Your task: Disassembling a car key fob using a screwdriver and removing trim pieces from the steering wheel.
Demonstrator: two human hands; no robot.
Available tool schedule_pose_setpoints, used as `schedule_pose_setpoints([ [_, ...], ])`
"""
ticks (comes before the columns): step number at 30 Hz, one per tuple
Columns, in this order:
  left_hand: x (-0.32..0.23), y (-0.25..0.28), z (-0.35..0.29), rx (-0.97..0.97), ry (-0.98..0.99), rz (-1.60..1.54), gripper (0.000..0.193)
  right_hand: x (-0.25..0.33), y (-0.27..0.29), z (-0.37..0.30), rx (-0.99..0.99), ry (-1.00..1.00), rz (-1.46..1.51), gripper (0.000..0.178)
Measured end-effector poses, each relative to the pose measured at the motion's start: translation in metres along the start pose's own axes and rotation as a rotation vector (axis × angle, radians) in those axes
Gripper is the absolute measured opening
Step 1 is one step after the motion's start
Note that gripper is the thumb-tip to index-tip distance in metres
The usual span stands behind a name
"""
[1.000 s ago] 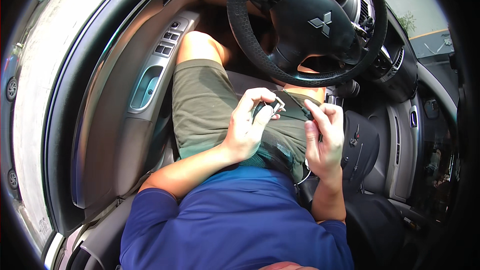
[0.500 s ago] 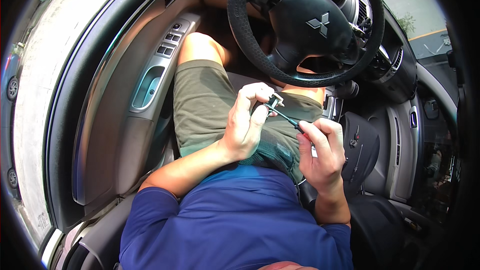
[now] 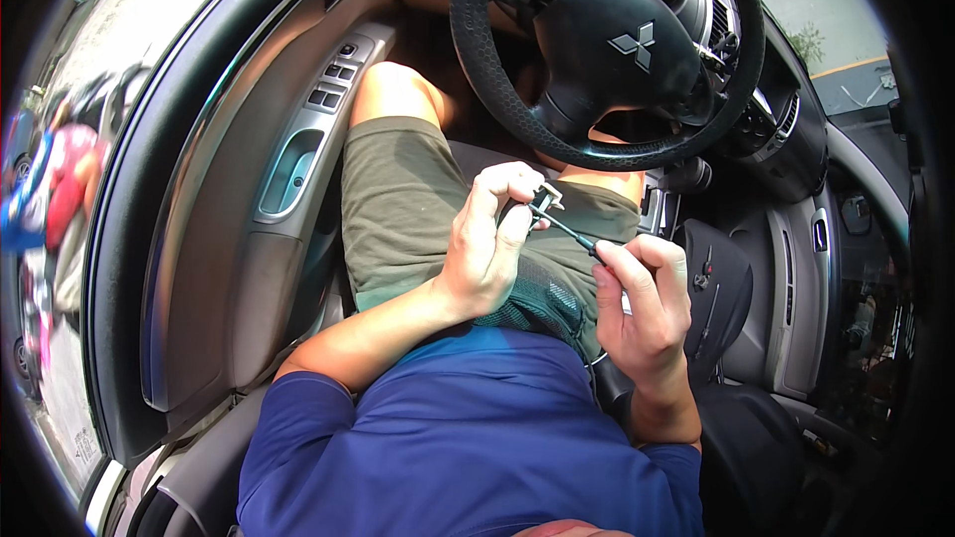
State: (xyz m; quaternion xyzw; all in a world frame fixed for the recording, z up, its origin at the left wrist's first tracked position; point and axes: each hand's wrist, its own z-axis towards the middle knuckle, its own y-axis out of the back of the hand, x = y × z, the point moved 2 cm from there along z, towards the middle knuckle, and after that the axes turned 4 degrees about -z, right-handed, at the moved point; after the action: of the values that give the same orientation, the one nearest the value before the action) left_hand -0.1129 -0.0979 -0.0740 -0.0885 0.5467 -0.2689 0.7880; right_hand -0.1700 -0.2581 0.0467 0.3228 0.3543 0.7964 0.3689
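Toward nine o'clock, outside the car, a blurred rider in red (image 3: 70,174) showed past the door panel (image 3: 214,239). Between nine and ten o'clock from mid-view, the grey recess (image 3: 290,175) in the door's armrest lay open, a small round dark spot in its floor. The left hand (image 3: 489,249), over the lap, had its thumb and fingers bent round a small pale-and-dark piece (image 3: 550,199), pinching it; the fingers hid much of it. A thin dark tool (image 3: 570,230) lay just toward four o'clock of that piece, long axis slanting from ten to four, shaft end aimed at ten and meeting the piece; whether it touched or only overlapped could not be told. The steering wheel (image 3: 560,151) stood at one o'clock from the left hand. The right hand (image 3: 645,303) pinched the tool's four o'clock end between thumb and fingertips. At three o'clock from that hand sat a black bag (image 3: 731,288), its contents out of sight.
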Motion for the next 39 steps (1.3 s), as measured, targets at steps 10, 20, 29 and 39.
schedule_pose_setpoints([
  [10,-0.001,-0.002,0.001,-0.039,0.003,0.090,0.015,0.007,0.002,0.000,0.022,0.045,-0.103,0.035],
  [20,-0.003,0.003,0.000,-0.095,-0.032,0.254,0.024,0.002,-0.005,-0.006,0.043,-0.161,0.058,0.023],
  [29,-0.001,0.005,0.001,-0.102,-0.060,0.363,0.027,0.006,-0.007,-0.008,0.082,-0.240,0.191,0.026],
  [39,-0.001,0.007,0.000,-0.056,-0.085,0.356,0.037,-0.006,-0.018,-0.027,-0.004,-0.310,0.203,0.021],
])
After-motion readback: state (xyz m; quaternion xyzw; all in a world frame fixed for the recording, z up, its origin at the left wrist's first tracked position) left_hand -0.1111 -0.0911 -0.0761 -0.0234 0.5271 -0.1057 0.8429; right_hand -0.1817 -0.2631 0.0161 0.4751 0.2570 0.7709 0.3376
